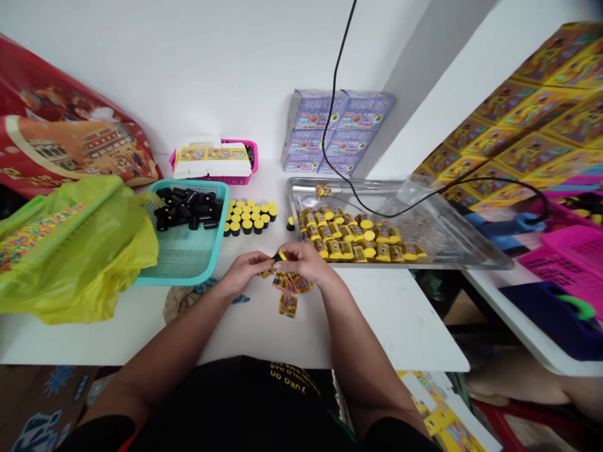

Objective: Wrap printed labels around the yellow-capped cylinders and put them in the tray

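Note:
My left hand [245,271] and my right hand [304,260] meet over the white table [405,320], both pinched on a small black tube with a yellow cap [279,256]. A loose pile of colourful printed labels [289,285] lies just under and in front of my hands, one label a little nearer to me. Several black tubes with yellow caps [247,218] stand upright behind my hands. A metal tray [438,242] to the right holds rows of labelled yellow-capped tubes [358,242].
A teal basket [188,257] with black tubes stands left of centre, beside a yellow plastic bag [75,251]. A pink basket [245,179] with flat cartons and purple boxes [330,132] stand at the wall. A black cable [358,201] crosses the tray. Yellow boxes [532,125] and pink baskets [570,251] fill the right.

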`<state>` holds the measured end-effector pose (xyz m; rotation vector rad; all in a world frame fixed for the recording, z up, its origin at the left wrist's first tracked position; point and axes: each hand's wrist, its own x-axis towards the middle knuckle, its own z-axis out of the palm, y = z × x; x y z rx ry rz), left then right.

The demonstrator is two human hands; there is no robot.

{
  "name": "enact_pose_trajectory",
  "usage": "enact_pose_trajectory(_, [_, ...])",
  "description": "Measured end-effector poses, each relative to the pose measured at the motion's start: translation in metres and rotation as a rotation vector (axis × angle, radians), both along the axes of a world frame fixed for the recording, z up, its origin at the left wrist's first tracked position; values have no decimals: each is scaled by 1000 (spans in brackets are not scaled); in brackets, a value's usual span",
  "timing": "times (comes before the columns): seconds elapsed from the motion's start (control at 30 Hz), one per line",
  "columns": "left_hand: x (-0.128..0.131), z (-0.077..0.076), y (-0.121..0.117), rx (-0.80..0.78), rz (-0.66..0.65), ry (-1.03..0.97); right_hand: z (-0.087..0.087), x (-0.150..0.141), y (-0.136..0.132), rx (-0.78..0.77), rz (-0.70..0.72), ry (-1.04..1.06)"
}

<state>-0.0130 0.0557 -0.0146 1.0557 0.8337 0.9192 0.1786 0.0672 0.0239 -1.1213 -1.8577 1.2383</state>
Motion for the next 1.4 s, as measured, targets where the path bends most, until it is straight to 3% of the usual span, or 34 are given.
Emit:
enact_pose_trajectory(0.23, [6,1,-4,-140,54,-98,0,-10,-3,83,4,-45])
enact_pose_trajectory(0.37, [6,6,-6,-251,43,-252,-7,-15,-3,-110,-9,209])
enact_pose_trajectory(0.43, [3,9,-5,-306,19,-334,-8,-17,-3,-135,-2,276])
enact_pose_trajectory(0.6, [-1,9,-1,-417,55,-413,-5,-18,-5,153,92,30])
enact_pose_trajectory(0.73, [-1,8,0,-382,39,-434,-7,-22,-7,287,109,-105])
enact_pose_trajectory(0.9, [-1,7,-1,-364,19,-358,-15,-28,-6,375,-49,-92])
enact_pose_trajectory(0.97, [-1,7,-1,-345,12,-324,-16,-27,-5,383,-100,-69])
enact_pose_trajectory(1.17, [-2,9,0,-334,109,-335,-13,-23,-5,318,-68,-9])
enact_pose_trajectory(1.4, [-1,7,1,-301,145,-313,-13,-22,-4,371,-66,13])
